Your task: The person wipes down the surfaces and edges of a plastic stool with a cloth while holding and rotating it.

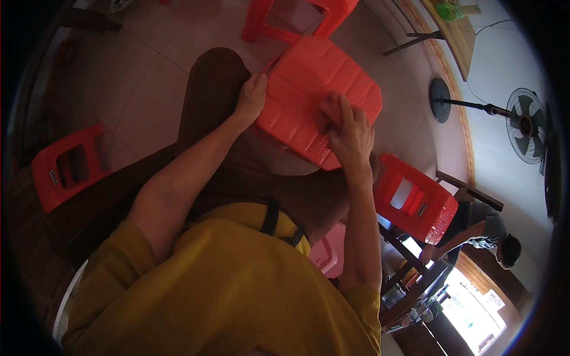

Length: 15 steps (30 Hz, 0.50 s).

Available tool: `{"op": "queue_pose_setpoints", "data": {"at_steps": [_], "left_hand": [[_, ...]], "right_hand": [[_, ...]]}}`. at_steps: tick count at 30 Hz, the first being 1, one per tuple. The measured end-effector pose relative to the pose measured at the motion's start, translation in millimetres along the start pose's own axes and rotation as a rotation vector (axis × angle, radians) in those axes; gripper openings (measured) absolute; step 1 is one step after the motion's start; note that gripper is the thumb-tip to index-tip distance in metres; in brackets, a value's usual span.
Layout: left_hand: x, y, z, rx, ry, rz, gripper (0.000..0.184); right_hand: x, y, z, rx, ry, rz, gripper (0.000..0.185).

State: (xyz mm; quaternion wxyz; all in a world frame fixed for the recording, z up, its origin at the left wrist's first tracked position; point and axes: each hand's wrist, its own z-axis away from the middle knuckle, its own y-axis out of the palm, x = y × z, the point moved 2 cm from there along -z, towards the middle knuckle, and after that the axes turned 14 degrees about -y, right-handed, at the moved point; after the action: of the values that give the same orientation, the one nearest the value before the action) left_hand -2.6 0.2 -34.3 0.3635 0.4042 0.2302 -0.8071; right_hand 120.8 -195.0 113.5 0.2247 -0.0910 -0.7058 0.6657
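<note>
A red plastic stool (297,89) is at my knees, its ridged seat facing up toward me. My left hand (252,101) is closed on the stool's left edge, with some fingertips out of sight behind it. Over the right part of the seat, my right hand (351,133) has its fingers bent around a small dark reddish thing (330,111). That thing touches or nearly touches the seat surface, and its kind cannot be made out.
Another red stool (323,24) stands on the tiled floor ahead. More red stools lie at the left (71,166) and right (415,199). A standing fan (525,124) and a wooden table (457,41) are at the right. Another person (484,228) bends over farther right.
</note>
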Motion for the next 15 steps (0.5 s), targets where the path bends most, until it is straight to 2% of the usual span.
{"op": "queue_pose_setpoints", "data": {"at_steps": [2,5,9,12,14,15], "left_hand": [[0,2,2,0.016,-0.024,0.093,0.035],[-9,1,9,-0.001,-0.035,0.046,0.036],[-6,-2,5,0.026,0.009,0.045,0.035],[-18,-1,17,0.003,0.003,0.014,0.035],[-26,2,26,-0.015,0.065,0.093,0.035],[-27,2,26,-0.015,0.069,0.094,0.035]], "right_hand": [[-10,-7,3,-0.033,-0.007,0.077,0.075],[-6,-7,-14,-0.012,-0.043,-0.002,0.077],[31,-4,-62,-0.013,-0.135,-0.027,0.076],[53,3,-95,-0.042,-0.208,0.014,0.067],[61,9,-111,0.155,-0.175,0.091,0.055],[63,9,-113,0.151,-0.176,0.093,0.055]]}}
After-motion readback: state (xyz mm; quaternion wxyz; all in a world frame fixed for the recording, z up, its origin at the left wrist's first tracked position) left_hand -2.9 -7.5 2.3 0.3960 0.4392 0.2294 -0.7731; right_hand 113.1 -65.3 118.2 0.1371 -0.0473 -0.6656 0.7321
